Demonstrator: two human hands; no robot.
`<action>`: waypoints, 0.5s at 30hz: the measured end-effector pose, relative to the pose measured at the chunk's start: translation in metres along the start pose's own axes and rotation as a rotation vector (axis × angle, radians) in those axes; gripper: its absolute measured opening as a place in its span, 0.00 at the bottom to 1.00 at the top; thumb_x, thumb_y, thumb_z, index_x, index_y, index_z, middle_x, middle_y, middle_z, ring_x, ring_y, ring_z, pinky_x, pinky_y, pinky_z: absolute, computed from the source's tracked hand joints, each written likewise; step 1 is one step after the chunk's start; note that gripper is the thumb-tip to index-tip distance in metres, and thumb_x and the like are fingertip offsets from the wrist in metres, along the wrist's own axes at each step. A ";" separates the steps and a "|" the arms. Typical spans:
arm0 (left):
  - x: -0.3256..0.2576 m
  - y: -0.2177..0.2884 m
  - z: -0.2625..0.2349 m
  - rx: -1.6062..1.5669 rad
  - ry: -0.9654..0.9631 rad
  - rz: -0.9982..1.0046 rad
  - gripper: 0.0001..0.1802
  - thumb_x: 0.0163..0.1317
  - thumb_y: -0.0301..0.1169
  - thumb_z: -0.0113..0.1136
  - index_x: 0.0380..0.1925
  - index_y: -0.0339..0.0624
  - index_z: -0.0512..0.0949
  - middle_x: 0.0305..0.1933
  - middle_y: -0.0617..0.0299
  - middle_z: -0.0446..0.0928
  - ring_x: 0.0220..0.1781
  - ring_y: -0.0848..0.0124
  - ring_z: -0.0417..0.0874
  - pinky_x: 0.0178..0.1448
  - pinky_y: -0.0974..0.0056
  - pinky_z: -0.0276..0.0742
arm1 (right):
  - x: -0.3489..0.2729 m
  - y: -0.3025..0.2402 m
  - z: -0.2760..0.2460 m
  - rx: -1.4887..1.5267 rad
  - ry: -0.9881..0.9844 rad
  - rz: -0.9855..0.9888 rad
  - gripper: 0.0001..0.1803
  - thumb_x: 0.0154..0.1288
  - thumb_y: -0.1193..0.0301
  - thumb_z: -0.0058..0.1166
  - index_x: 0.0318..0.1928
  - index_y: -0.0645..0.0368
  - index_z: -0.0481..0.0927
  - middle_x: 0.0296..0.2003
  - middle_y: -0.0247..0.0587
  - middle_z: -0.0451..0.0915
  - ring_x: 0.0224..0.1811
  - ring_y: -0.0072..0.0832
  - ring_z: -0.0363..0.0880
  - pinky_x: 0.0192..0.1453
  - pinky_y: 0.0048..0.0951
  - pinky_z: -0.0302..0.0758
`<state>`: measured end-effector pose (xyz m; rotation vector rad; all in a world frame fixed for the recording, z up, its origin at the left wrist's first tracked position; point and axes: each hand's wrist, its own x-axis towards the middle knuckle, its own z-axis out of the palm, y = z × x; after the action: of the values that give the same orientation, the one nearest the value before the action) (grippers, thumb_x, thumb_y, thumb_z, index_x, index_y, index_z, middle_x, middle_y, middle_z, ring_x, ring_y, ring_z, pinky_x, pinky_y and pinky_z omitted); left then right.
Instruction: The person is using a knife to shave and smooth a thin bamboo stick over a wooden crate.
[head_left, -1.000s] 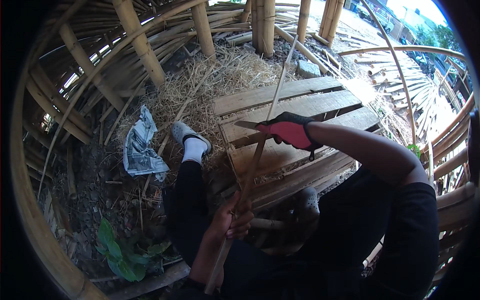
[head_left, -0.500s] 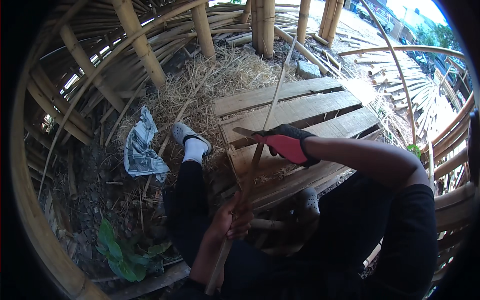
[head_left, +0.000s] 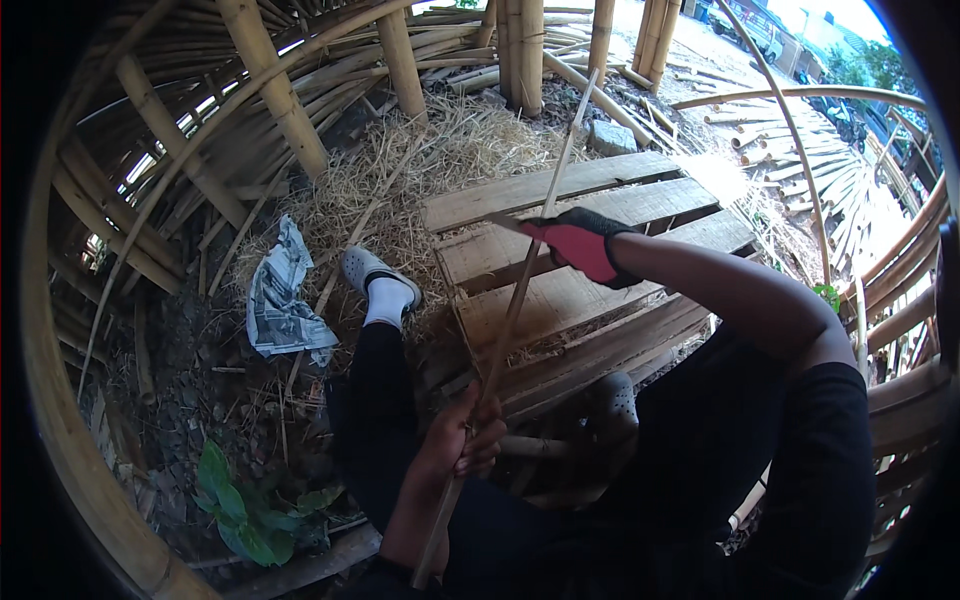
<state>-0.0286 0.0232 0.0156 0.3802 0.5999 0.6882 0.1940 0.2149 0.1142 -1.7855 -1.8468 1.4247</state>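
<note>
A long, narrow bamboo strip runs slantwise from my lap up past the wooden pallet. My bare left hand is wrapped round its lower part. Farther up the strip is my right hand, in a red and black glove, closed on a knife. The knife's handle is hidden in the glove; its blade points left and lies across the strip, apparently touching it. Beneath the right hand and the strip is the slatted wooden pallet.
Wood shavings cover the ground beyond the pallet. Crumpled newspaper lies left of my shoe. Upright bamboo poles and stacked bamboo surround me. A grey stone block sits behind the pallet, a leafy plant at lower left.
My right hand and the knife have moved up along the strip, away from me. My left hand keeps its grip in nearly the same place.
</note>
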 end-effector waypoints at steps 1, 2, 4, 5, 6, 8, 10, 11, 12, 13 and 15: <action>-0.001 0.001 -0.001 -0.002 0.006 0.009 0.27 0.72 0.61 0.35 0.27 0.51 0.64 0.09 0.73 0.54 0.04 0.82 0.52 0.08 0.74 0.45 | -0.011 -0.002 0.020 0.073 -0.040 0.006 0.34 0.66 0.37 0.46 0.25 0.57 0.78 0.16 0.31 0.68 0.19 0.22 0.62 0.27 0.28 0.63; -0.003 -0.001 -0.003 -0.010 0.033 0.006 0.27 0.72 0.61 0.35 0.26 0.51 0.64 0.09 0.73 0.54 0.04 0.82 0.52 0.08 0.74 0.45 | -0.041 -0.022 0.031 -0.312 -0.197 -0.076 0.35 0.66 0.36 0.45 0.24 0.57 0.79 0.19 0.34 0.71 0.22 0.23 0.66 0.30 0.29 0.66; -0.004 -0.001 -0.001 0.000 0.047 -0.017 0.27 0.72 0.61 0.35 0.26 0.52 0.64 0.09 0.73 0.54 0.04 0.82 0.52 0.08 0.74 0.45 | -0.035 -0.011 0.036 -0.244 -0.217 -0.045 0.36 0.65 0.35 0.45 0.25 0.57 0.79 0.20 0.36 0.73 0.23 0.24 0.67 0.31 0.29 0.67; -0.004 -0.001 0.001 0.015 0.043 0.002 0.27 0.72 0.61 0.36 0.26 0.52 0.65 0.09 0.73 0.54 0.04 0.82 0.52 0.08 0.74 0.45 | -0.027 -0.012 0.023 -0.239 -0.246 -0.009 0.35 0.65 0.35 0.45 0.26 0.57 0.79 0.20 0.35 0.72 0.22 0.24 0.67 0.30 0.28 0.67; -0.005 -0.003 0.002 0.021 0.041 0.027 0.27 0.72 0.61 0.36 0.27 0.52 0.65 0.08 0.73 0.54 0.04 0.82 0.52 0.08 0.74 0.45 | -0.037 -0.028 0.010 -0.100 -0.143 -0.041 0.33 0.63 0.38 0.52 0.33 0.60 0.81 0.20 0.33 0.72 0.21 0.23 0.66 0.25 0.31 0.64; 0.001 -0.002 0.006 0.031 0.010 0.020 0.27 0.71 0.61 0.36 0.27 0.51 0.65 0.08 0.72 0.54 0.04 0.82 0.52 0.08 0.74 0.45 | 0.013 0.012 -0.004 -0.028 0.076 -0.026 0.33 0.64 0.39 0.50 0.29 0.59 0.80 0.20 0.34 0.71 0.19 0.25 0.65 0.25 0.32 0.64; -0.003 0.000 0.000 0.025 0.017 0.038 0.27 0.71 0.61 0.36 0.27 0.51 0.65 0.08 0.72 0.54 0.04 0.81 0.52 0.08 0.73 0.45 | -0.005 -0.001 0.022 -0.130 0.010 -0.024 0.33 0.64 0.39 0.50 0.28 0.60 0.79 0.20 0.35 0.71 0.19 0.25 0.66 0.25 0.32 0.65; -0.005 -0.001 0.000 -0.002 0.038 0.036 0.27 0.72 0.60 0.35 0.27 0.51 0.65 0.09 0.72 0.54 0.04 0.82 0.52 0.08 0.74 0.46 | -0.028 -0.012 0.037 -0.267 -0.070 -0.021 0.33 0.65 0.39 0.50 0.27 0.60 0.78 0.20 0.35 0.71 0.19 0.25 0.66 0.26 0.33 0.65; -0.003 0.000 0.004 -0.015 0.045 0.022 0.26 0.74 0.58 0.34 0.26 0.51 0.65 0.09 0.72 0.54 0.04 0.82 0.51 0.08 0.75 0.46 | -0.018 0.008 0.039 -0.352 -0.021 -0.220 0.34 0.64 0.37 0.50 0.26 0.60 0.77 0.19 0.35 0.70 0.20 0.25 0.67 0.27 0.32 0.65; -0.004 0.001 0.004 -0.010 0.042 0.017 0.26 0.74 0.58 0.34 0.26 0.51 0.65 0.09 0.72 0.54 0.04 0.82 0.51 0.08 0.75 0.46 | -0.012 0.010 0.033 -0.347 -0.015 -0.217 0.34 0.64 0.37 0.50 0.26 0.60 0.77 0.19 0.35 0.70 0.20 0.25 0.67 0.27 0.32 0.65; -0.004 0.000 0.005 0.004 0.035 0.020 0.26 0.73 0.58 0.34 0.26 0.52 0.64 0.09 0.72 0.54 0.04 0.82 0.51 0.08 0.75 0.46 | 0.004 0.005 0.009 -0.094 -0.083 -0.032 0.37 0.64 0.34 0.46 0.26 0.60 0.80 0.19 0.34 0.69 0.24 0.25 0.68 0.29 0.30 0.65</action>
<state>-0.0272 0.0196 0.0209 0.3788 0.6310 0.7138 0.1900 0.2130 0.1038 -1.7558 -2.0051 1.4443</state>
